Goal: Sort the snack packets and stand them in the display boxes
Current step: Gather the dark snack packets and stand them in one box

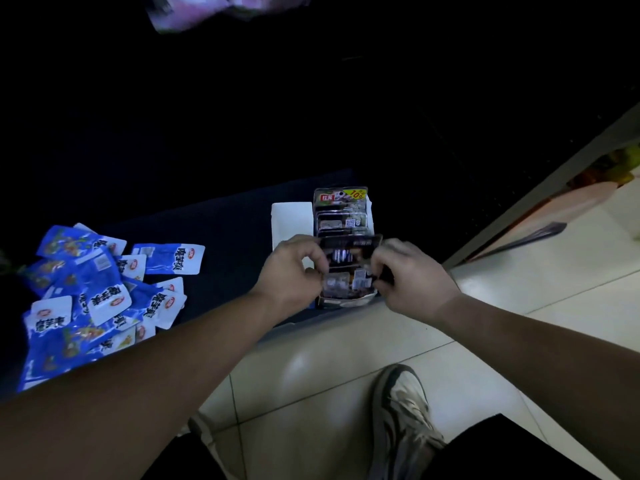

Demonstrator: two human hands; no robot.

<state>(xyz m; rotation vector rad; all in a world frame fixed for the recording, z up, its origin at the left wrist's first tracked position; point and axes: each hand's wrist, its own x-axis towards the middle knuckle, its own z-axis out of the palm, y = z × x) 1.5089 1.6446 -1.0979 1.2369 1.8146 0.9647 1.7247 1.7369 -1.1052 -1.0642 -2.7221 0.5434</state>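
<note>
Presently I see both hands working over the display box (370,216), which stands at the right-hand end of the dark worktop (221,220), close to its near edge. My left hand (291,271) and right hand (412,277) face each other, a short gap between them, and each pinches one end of a dark snack packet (349,252). That packet sits crosswise above the middle of the box, gripped at its left end by the left fingertips and at its right end by the right fingertips. Both hands are closed on it.

Inside the box, dark packets (341,211) of the same kind stand in a row beyond the held one, the rearmost showing a red label and a yellow "10%" mark. More of them show below the held packet, at the near end of the box; blur prevents a count. A white flap (291,220) lies just beside the box on its left.

Well apart from the hands, at the left end of the worktop, a loose heap of blue-and-white packets (93,299) lies flat and overlapping, partly covered by my left forearm.

Below the worktop's near edge I see pale floor tiles (519,323) and a shoe (403,410).
</note>
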